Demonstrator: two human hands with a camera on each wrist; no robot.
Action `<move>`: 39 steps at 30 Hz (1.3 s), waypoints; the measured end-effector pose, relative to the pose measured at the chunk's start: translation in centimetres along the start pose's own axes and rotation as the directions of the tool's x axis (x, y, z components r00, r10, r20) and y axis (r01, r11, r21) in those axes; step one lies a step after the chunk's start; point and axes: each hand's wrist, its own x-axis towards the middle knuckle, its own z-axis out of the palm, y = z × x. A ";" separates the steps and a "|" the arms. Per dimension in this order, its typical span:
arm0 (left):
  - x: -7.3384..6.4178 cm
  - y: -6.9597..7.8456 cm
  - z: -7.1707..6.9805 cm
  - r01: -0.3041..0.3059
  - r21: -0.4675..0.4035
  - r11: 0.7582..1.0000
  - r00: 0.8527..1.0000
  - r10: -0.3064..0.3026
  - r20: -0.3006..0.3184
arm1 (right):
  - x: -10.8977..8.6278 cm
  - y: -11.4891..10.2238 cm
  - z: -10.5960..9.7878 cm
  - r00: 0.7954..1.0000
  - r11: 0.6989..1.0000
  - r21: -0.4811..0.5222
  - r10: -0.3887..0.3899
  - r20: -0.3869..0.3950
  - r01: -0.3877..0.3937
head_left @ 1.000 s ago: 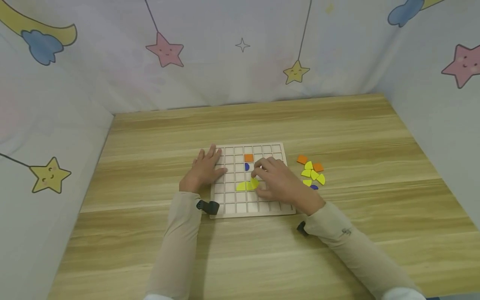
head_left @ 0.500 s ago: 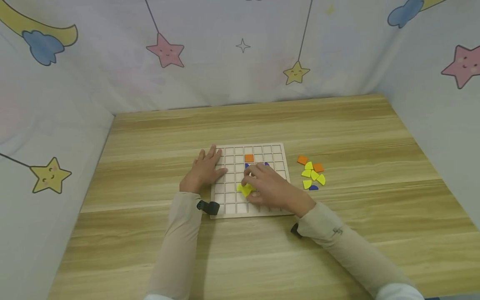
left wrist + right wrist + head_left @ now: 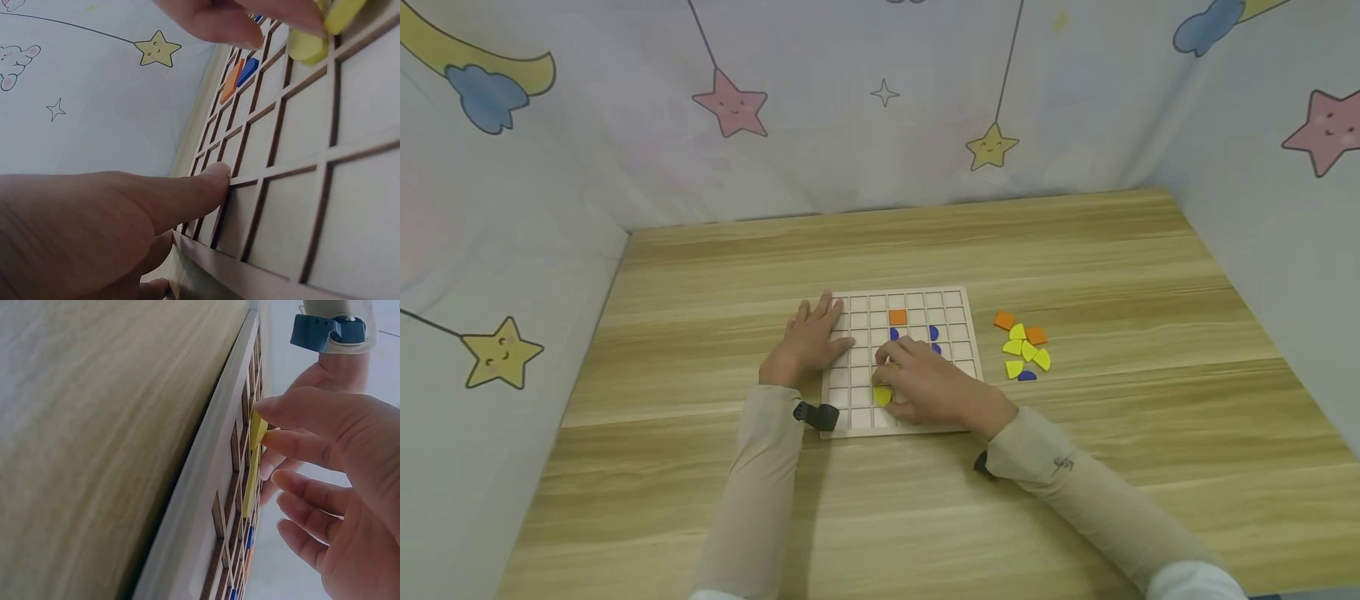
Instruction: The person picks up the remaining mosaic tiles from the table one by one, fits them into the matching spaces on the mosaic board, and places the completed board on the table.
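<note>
A pale wooden grid board lies on the table. My left hand rests on its left edge, fingers spread and thumb over the border cells. Between thumb and index finger, my right hand pinches a yellow rounded tile, close over the lower-middle cells; its other fingers hang loosely bent in the right wrist view. Beside that tile, another yellow tile lies on the board, mostly hidden by the hand in the head view. An orange square tile and small blue half-round tiles sit in cells farther up.
Right of the board lies a loose group of yellow quarter-round tiles, orange squares and one blue half-round tile. The wood-grain table meets a fabric wall with printed stars at the back and sides.
My right hand has moved left and slightly toward me over the board with the yellow tile, uncovering blue tiles at the right. My left hand has stayed in place.
</note>
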 end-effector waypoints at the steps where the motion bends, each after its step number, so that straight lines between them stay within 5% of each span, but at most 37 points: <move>1: 0.0 0.0 0.0 -0.001 0.000 1.000 1.000 0.001 0.000 | 0.0 0.0 0.0 1.000 1.000 -0.008 -0.001 0.001 0.001; 39: 0.2 -0.3 0.0 0.001 -0.019 1.000 1.000 -0.001 0.006 | 0.0 0.1 -0.3 0.998 0.999 -0.003 -0.047 0.029 0.047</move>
